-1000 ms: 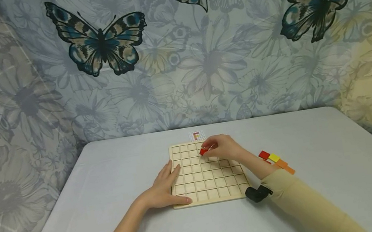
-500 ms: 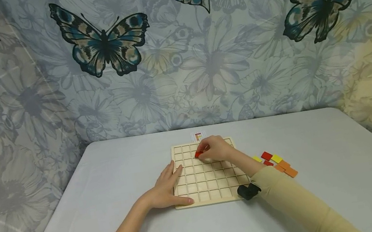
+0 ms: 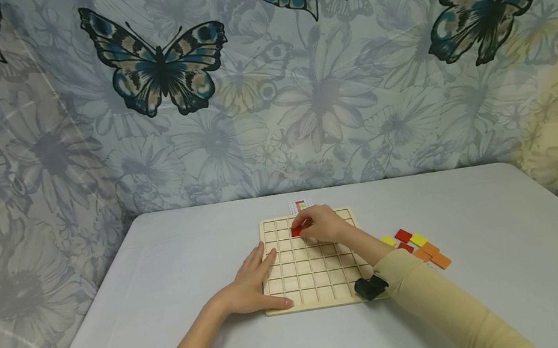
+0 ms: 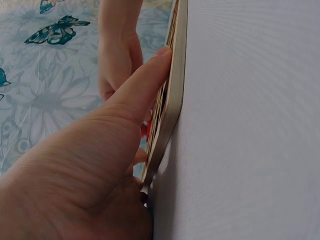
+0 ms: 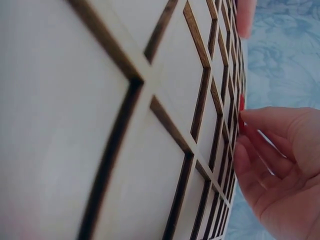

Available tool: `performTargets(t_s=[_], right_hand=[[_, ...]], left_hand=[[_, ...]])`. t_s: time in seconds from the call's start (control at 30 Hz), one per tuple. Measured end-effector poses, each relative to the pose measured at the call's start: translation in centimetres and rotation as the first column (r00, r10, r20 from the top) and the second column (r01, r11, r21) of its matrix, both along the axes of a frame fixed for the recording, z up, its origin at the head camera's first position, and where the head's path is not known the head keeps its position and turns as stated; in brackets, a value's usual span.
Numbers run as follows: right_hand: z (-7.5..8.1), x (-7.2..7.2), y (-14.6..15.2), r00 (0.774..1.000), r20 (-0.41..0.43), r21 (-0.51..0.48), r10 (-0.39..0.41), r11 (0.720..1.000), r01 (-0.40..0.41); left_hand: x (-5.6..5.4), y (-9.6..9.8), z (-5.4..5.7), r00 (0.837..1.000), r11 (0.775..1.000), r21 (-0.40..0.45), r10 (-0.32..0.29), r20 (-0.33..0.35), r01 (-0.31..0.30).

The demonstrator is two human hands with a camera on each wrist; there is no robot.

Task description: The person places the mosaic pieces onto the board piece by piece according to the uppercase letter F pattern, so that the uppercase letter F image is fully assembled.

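Note:
A wooden board (image 3: 294,269) with a raised grid of square cells lies on the table. My right hand (image 3: 322,225) is over its far part and pinches a small red square tile (image 3: 296,232) at the fingertips, right at one of the cells. In the right wrist view that red tile (image 5: 242,105) shows as a thin edge by the fingertips, low against the grid. My left hand (image 3: 249,282) rests with spread fingers on the board's left edge. Its thumb (image 4: 145,82) lies straight along the near rim in the left wrist view.
Red, yellow and orange tiles (image 3: 441,261) lie loosely grouped right of the board, partly behind the right forearm. Behind the board is a small printed grid card (image 3: 299,203) with a coloured pattern. A butterfly-patterned cloth (image 3: 322,100) hangs behind the white table (image 3: 186,243).
My right hand has moved slightly left over the board with the red tile, which has gone from tilted to nearly flat. The left hand stays on the board's edge.

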State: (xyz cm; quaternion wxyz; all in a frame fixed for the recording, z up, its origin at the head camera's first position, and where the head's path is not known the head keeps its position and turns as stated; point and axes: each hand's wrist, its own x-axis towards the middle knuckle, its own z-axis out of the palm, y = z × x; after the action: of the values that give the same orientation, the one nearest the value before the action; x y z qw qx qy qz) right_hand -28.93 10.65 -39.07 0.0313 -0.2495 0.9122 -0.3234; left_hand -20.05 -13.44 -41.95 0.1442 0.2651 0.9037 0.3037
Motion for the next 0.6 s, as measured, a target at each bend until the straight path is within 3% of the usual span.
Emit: performTargets(t_s=[0.6], right_hand=[[0.22, 0.40, 0.99, 0.999, 0.044, -0.085, -0.005, 0.996, 0.009]], left_hand=[[0.10, -0.04, 0.15, 1.000, 1.000, -0.002, 0.005, 0.001, -0.005]])
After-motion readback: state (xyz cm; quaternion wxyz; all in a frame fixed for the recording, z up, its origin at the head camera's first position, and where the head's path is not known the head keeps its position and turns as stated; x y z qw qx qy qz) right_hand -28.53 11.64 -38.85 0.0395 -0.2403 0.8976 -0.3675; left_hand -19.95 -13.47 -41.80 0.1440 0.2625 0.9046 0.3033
